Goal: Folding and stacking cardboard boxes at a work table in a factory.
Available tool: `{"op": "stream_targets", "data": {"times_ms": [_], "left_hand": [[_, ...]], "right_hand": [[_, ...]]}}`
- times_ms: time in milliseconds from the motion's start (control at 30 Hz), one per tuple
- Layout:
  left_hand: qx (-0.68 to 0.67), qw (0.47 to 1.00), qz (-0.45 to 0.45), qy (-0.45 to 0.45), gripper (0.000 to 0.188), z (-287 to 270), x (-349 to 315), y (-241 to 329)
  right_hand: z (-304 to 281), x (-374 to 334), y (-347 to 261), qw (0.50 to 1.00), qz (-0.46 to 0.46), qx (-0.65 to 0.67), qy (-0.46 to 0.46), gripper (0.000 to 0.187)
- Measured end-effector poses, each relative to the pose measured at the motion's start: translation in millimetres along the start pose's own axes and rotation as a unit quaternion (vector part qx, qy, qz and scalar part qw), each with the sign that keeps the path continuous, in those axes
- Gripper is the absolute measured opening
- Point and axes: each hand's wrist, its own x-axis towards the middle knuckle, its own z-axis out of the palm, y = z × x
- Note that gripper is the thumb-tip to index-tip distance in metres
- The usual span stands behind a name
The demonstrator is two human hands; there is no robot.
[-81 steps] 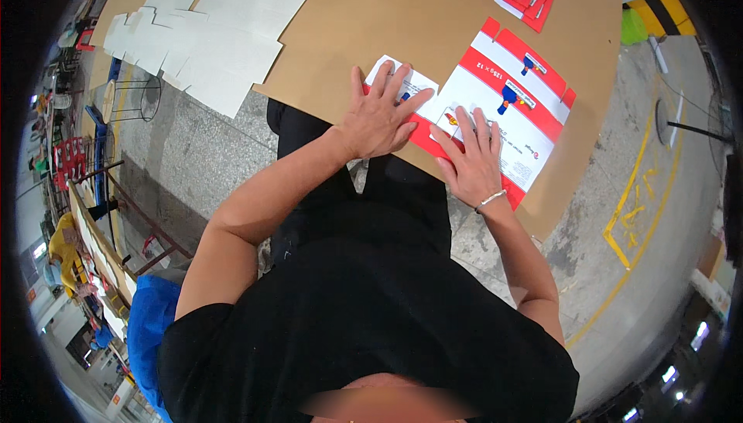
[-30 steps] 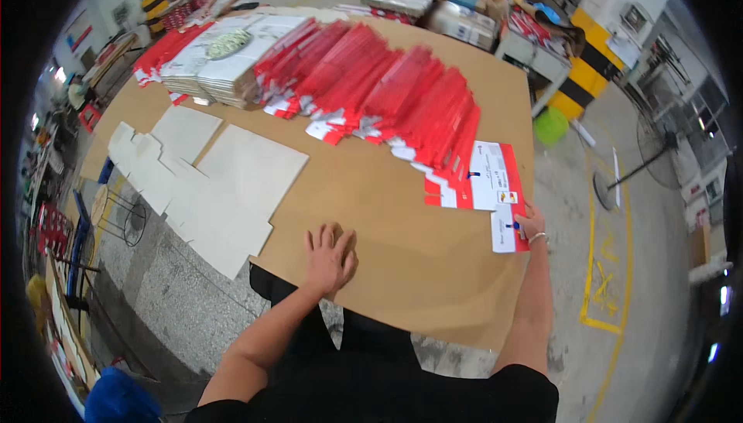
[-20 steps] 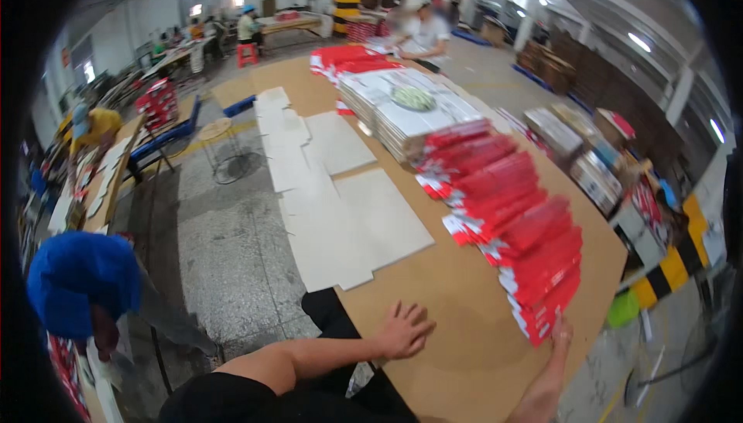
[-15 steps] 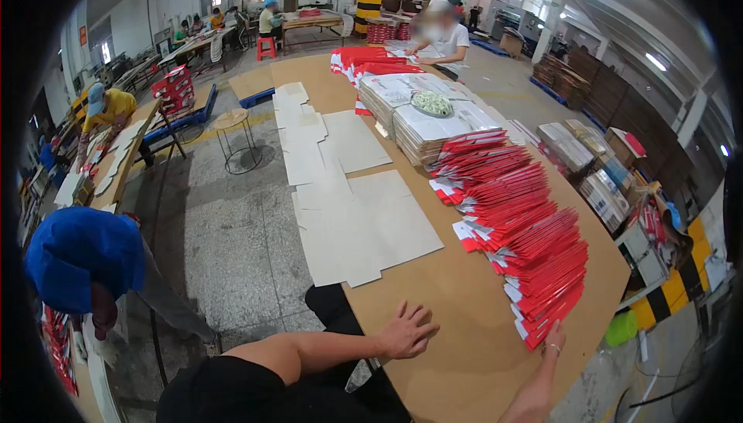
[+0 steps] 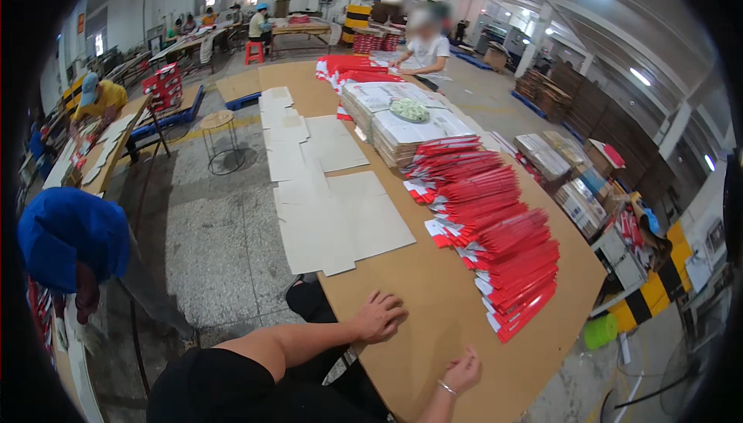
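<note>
My left hand [image 5: 379, 317] rests on the brown board tabletop [image 5: 433, 307] near its left edge, fingers loosely bent and apart, holding nothing. To the right, my right hand [image 5: 463, 369] is over the near part of the table, its fingers half curled with nothing visible in them. Beyond it lies a long fanned row of red folded paper pieces [image 5: 515, 268] with white ends, apart from both hands. Flat off-white die-cut card sheets [image 5: 340, 222] lie overlapped along the table's left side, farther off than my left hand.
A tied stack of flat card [image 5: 387, 140] bears a round dish [image 5: 410, 110] behind the red row. One person [image 5: 426, 47] works at the table's far end; another in a blue cap [image 5: 73, 241] bends at the left. A stool [image 5: 219, 133] and a green bin [image 5: 600, 332] stand on the floor.
My right hand has left the near end of the red row and moved left over the bare board. My left hand stays on the table. The view has shifted slightly.
</note>
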Motion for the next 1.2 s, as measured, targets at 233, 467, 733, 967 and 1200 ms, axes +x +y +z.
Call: {"op": "stream_targets", "data": {"times_ms": [233,467,733,967,1200], "left_hand": [[0.009,1.000,-0.014,-0.022,0.041,-8,0,7],[0.019,0.999,-0.012,-0.050,0.042,-15,-10,6],[0.013,0.997,0.044,-0.064,0.042,-22,16,3],[0.076,0.982,-0.049,-0.164,0.074,-146,1,-91],[0.191,0.964,-0.042,-0.178,0.056,-183,-59,-168]], "right_hand": [[21,-8,-38,0.972,-0.017,0.066,-0.225,0.019],[16,-13,-43,0.964,-0.056,-0.053,-0.253,0.021],[-2,21,-9,0.973,0.058,-0.143,-0.173,0.026],[-26,-69,-50,0.963,-0.042,-0.183,-0.196,0.016],[-33,-125,-61,0.968,-0.032,-0.225,-0.102,0.014]]}}
